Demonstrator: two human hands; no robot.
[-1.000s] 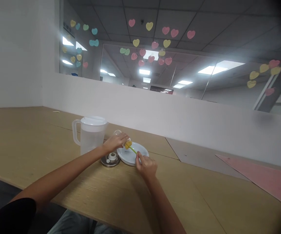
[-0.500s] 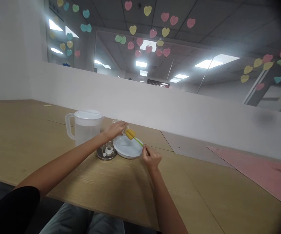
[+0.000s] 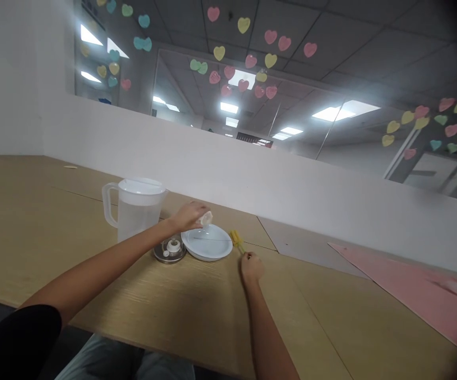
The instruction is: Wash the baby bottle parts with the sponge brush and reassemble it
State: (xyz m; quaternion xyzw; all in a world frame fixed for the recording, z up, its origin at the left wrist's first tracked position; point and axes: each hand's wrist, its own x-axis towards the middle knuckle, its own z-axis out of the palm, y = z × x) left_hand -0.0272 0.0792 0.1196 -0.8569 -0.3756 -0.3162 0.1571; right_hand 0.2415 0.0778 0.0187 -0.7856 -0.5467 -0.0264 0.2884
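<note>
**Both hands loaded: container over bowl, brush off to the side**

Clock positions are taken from the bowl's centre. I see the bowl (image 3: pixel 220 245) as smooth, glossy white, round and shallow. At 12 o'clock above it, my left hand (image 3: pixel 188 216) is curled palm-down around a container (image 3: pixel 206 218); its round white end shows, the rest is mostly hidden. That forearm stretches in from 8 o'clock, nearly straight.

My right hand (image 3: pixel 252 267), at 4 o'clock, is closed in a loose fist on a brush (image 3: pixel 235 238): thin stick, soft-looking yellow head, blurred, tipped up toward 11. The head sits just beside the rim at 3. Right forearm slants up from 5; can't tell if that hand touches the table (image 3: pixel 165 311), which is wood-toned and faintly rippled.

At 9, a shiny metal tray (image 3: pixel 169 260) carries a thick white ring (image 3: pixel 173 246) and a small white disc (image 3: pixel 166 254). At 10, a translucent plastic pitcher (image 3: pixel 137 219), white-lidded, loop-handled.
</note>
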